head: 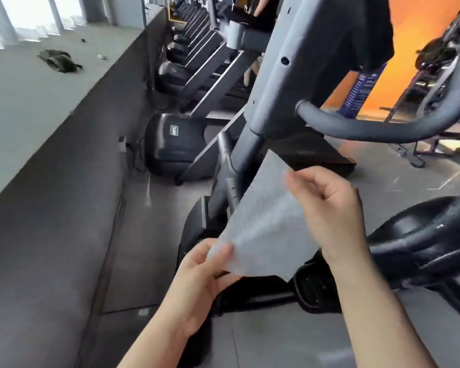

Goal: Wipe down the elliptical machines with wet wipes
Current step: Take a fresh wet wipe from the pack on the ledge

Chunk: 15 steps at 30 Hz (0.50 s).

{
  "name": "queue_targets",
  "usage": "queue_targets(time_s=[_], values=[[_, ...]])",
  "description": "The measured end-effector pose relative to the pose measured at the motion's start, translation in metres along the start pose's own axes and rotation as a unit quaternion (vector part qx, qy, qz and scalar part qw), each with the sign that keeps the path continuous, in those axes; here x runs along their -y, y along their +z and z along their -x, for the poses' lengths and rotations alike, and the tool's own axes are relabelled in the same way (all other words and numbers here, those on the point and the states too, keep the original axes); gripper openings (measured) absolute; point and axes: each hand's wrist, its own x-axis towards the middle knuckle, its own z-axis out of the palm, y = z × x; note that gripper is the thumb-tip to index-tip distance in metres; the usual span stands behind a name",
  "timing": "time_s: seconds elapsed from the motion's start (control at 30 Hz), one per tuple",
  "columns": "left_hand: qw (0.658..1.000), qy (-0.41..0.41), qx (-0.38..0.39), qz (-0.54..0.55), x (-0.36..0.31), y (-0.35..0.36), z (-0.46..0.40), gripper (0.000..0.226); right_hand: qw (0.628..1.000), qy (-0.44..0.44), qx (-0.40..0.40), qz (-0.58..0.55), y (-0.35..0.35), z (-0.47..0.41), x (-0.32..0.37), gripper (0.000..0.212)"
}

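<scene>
Both hands hold 1 wipe spread before the elliptical: left hand pinches its lower corner, right hand has fingers curled on its upper edge.

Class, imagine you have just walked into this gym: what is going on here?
A person is holding a wet wipe spread open between both hands, in front of an elliptical machine. The left hand pinches its lower corner and the right hand grips its upper edge. The wipe is in the air, not touching the machine, so wiping with this sheet has not begun. A row of treadmills runs along the floor behind.
</scene>
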Motion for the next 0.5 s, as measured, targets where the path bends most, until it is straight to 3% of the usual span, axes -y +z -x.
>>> queue_targets(time_s=[0.1, 0.23, 0.3, 0.4, 0.5], values=[[1.000, -0.005, -0.016, 0.022, -0.002, -0.004, -0.011, 0.027, 0.997, 0.033, -0.038, 0.059, -0.014, -0.002, -0.026, 0.028], [1.000, 0.003, -0.003, -0.028, -0.007, -0.011, -0.029, 0.031, 0.988, 0.098, -0.049, 0.108, -0.019, -0.003, -0.048, 0.025], [0.999, -0.022, -0.004, -0.023, -0.012, -0.017, -0.038, 0.030, 0.985, 0.161, -0.051, 0.041, -0.018, -0.005, -0.050, 0.027], [0.996, -0.089, 0.005, -0.010, -0.023, -0.025, -0.051, 0.052, 0.960, 0.258, -0.040, -0.106, -0.009, -0.009, -0.052, 0.030], [0.993, -0.114, -0.001, -0.018, -0.034, -0.032, -0.063, 0.040, 0.955, 0.271, -0.083, -0.093, 0.005, -0.013, -0.060, 0.032]])
